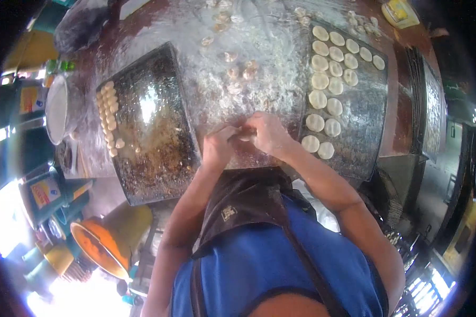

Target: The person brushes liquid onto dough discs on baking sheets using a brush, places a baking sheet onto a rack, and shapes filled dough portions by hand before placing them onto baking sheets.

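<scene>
Near the table's front edge, my left hand (219, 146) and my right hand (267, 133) meet, fingers closed around a small pale piece of dough (245, 137) that is mostly covered by them. To their right lies a dark tray (358, 124) with rows of flat round dough discs (318, 99). On the left, another dark tray (156, 137) carries several small dough balls (109, 108) along its left side. Small flour-dusted lumps (249, 70) sit on the floured table (280, 47) beyond my hands.
A round metal bowl (61, 109) stands at the left edge, with a dark bag (82, 26) behind it. A yellow container (400, 14) is at the back right. Stacked trays (430, 108) stand at the far right. An orange-lined bucket (101, 245) is at lower left.
</scene>
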The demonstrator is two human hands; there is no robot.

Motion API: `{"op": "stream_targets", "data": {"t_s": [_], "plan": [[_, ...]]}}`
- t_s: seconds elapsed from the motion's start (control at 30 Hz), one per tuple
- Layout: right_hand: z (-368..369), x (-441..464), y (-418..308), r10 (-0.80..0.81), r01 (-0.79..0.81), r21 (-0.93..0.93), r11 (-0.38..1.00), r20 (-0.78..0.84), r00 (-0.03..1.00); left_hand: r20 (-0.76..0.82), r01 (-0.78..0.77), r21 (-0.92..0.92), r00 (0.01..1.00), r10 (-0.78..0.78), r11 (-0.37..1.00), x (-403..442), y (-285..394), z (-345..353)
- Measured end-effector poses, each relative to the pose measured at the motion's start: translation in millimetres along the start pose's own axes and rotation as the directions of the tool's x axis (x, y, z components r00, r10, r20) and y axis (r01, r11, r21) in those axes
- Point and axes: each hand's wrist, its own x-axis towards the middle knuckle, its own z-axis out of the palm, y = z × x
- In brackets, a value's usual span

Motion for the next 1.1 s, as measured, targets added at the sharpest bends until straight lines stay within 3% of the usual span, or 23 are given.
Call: {"op": "stream_targets", "data": {"t_s": [0.03,0.07,0.13,0.17,0.23,0.27,0.33,0.37,0.4,0.47,0.5,0.53,0.6,0.63,0.7,0.73,0.8,0.83,0.87,0.93,1.0,1.07,1.1], "plan": [[-13,1,-16,0.055,-0.05,0.235,0.971,-0.017,0.998,0.054,-0.022,-0.028,0.998,0.023,0.999,2,4,-2],[-11,3,-18,0.047,-0.041,0.232,0.972,-0.02,0.999,0.106,-0.047,-0.059,0.993,0.053,0.997,3,7,-3],[-8,7,-24,0.058,-0.06,-0.076,0.995,-0.028,0.998,0.08,-0.107,-0.14,0.99,0.119,0.984,-5,12,-5],[-12,11,-32,0.095,-0.081,-0.151,0.985,0.086,0.992,0.134,-0.076,-0.149,0.986,0.097,0.986,-12,17,-11],[-25,16,-52,0.097,-0.09,-0.139,0.986,0.042,0.994,0.311,0.039,-0.146,0.951,0.008,0.989,-15,14,-44],[-26,17,-63,0.113,-0.109,-0.127,0.986,0.024,0.993,0.297,0.028,-0.132,0.955,0.013,0.991,-18,6,-63],[-6,33,-73,0.2,-0.206,-0.05,0.977,-0.101,0.975,-0.005,0.092,-0.143,0.996,-0.093,0.985,-16,-10,-97],[28,46,-53,0.027,-0.151,-0.332,0.931,-0.35,0.936,-0.068,0.22,-0.192,0.969,-0.236,0.957,-16,-19,-112],[55,54,-36,-0.2,-0.176,-0.589,0.788,-0.517,0.833,-0.081,0.218,-0.06,0.972,-0.222,0.974,-17,-37,-127],[55,45,-45,-0.195,-0.189,-0.605,0.773,-0.511,0.837,-0.171,0.234,0.186,0.964,-0.203,0.954,-21,-62,-164],[37,39,-68,0.168,-0.351,-0.35,0.868,-0.458,0.873,-0.24,0.255,0.233,0.95,-0.199,0.939,-23,-66,-183],[25,29,-82,0.499,-0.543,-0.078,0.836,-0.305,0.811,-0.286,0.364,0.192,0.909,-0.302,0.912,-32,-82,-201],[5,6,-80,0.616,-0.599,-0.217,0.771,0.015,0.788,-0.414,0.284,0.425,0.905,-0.093,0.859,-39,-116,-226],[10,-7,-68,0.647,-0.636,-0.219,0.74,-0.024,0.762,-0.356,0.147,0.539,0.932,0.065,0.83,-47,-145,-237],[33,-34,-34,0.135,-0.148,-0.055,0.987,-0.193,0.972,-0.179,0.219,0.451,0.972,-0.153,0.865,-50,-204,-252],[20,-45,-36,0.157,-0.173,-0.06,0.983,-0.204,0.966,-0.16,0.201,0.439,0.977,-0.143,0.876,-40,-180,-248],[-16,-63,-33,0.287,-0.267,0.133,0.954,-0.164,0.944,-0.374,0.335,0.246,0.899,-0.23,0.91,-27,-136,-253],[-36,-71,-9,0.352,-0.273,0.263,0.926,-0.331,0.875,-0.396,0.291,0.15,0.893,-0.213,0.945,-18,-136,-248],[-57,-80,18,0.425,-0.249,0.391,0.886,-0.47,0.774,-0.393,0.295,0.152,0.894,-0.216,0.943,-9,-118,-240],[-120,-93,21,0.512,-0.517,0.252,0.818,-0.727,0.457,-0.381,0.364,-0.155,0.836,-0.395,0.919,16,-58,-208],[-146,-86,76,0.486,-0.534,0.216,0.817,-0.756,0.438,-0.087,0.386,-0.293,0.9,-0.426,0.875,36,-24,-169],[-137,-93,113,0.483,-0.569,0.19,0.8,-0.766,0.424,0.072,0.392,-0.518,0.906,-0.418,0.76,50,-2,-113],[-130,-91,122,0.398,-0.574,0.005,0.819,-0.726,0.561,0.18,0.46,-0.662,0.864,-0.47,0.592,48,11,-91]]}}
